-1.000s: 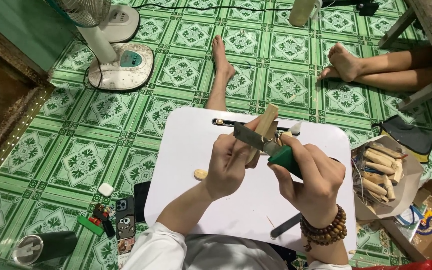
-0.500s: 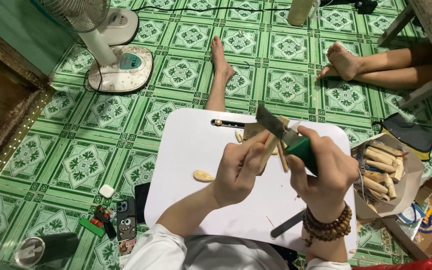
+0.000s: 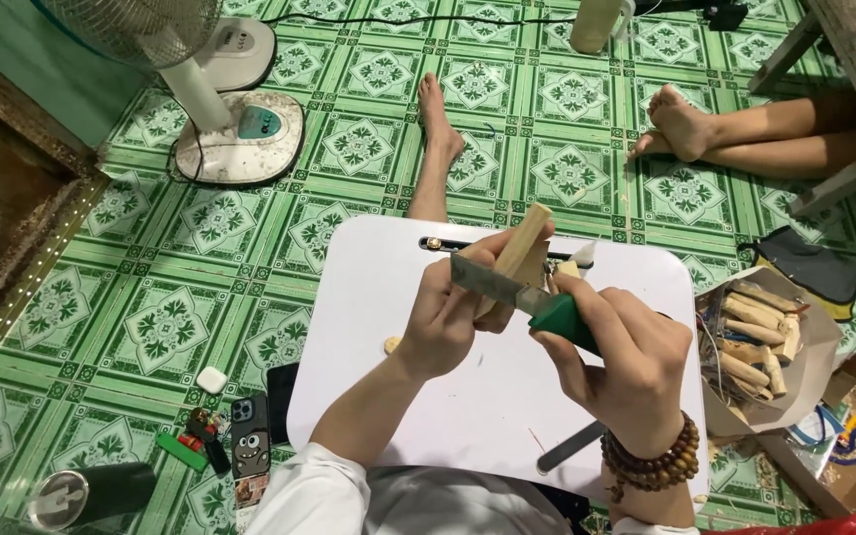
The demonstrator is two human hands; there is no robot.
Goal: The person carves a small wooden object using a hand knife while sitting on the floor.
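- The left hand [image 3: 453, 322] has its fingers closed around a pale wooden block [image 3: 522, 253], held tilted above the middle of the white bench [image 3: 378, 396], its upper end pointing far and right.
- The right hand [image 3: 621, 362] has its fingers wrapped tight on the green handle of a knife [image 3: 512, 292]; the flat blade runs left across the block and lies against its near face, close to the left thumb.
- A brown bead bracelet [image 3: 656, 466] sits on the right wrist.
- On the bench: a small pale chip [image 3: 392, 345] left of the left wrist, a dark slim tool [image 3: 478, 244] along the far edge behind the hands, and a grey flat file [image 3: 569, 448] near the near edge, under the right forearm.
- To the right of the bench, a paper bag [image 3: 804, 372] holds more wooden sticks [image 3: 755, 342].
- On the green tiled floor [image 3: 151, 327] at near left lie a phone [image 3: 249, 437] and a small white case [image 3: 212, 379]; a standing fan [image 3: 225, 109] is at far left.
- Another person's bare feet [image 3: 681, 124] rest on the floor at far right.
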